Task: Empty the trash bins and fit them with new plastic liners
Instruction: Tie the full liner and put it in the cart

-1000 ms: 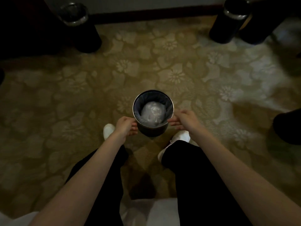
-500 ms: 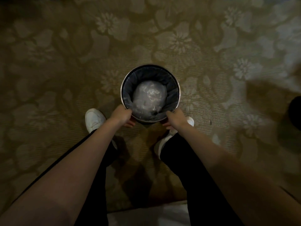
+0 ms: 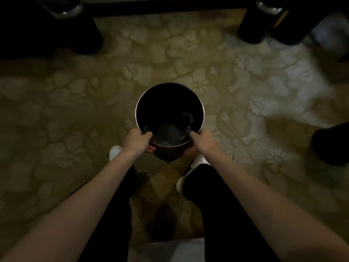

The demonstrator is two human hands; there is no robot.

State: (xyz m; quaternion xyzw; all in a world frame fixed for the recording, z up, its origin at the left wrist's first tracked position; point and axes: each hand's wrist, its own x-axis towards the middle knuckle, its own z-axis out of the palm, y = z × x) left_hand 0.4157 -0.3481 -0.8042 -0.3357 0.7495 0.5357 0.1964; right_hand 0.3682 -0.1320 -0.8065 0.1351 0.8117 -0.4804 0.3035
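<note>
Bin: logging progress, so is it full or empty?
Not full: the bin shows only faint crumpled plastic near its dark bottom.

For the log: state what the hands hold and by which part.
Both hands hold the trash bin by its near rim: left hand at the near-left, right hand at the near-right, thumbs over the edge.

This is looking like a hotel interior: a floral carpet (image 3: 188, 59) is spreading underfoot, and matching metal-rimmed bins (image 3: 258, 25) are standing at the carpet's far edge, beside a dark baseboard (image 3: 170, 7).
</note>
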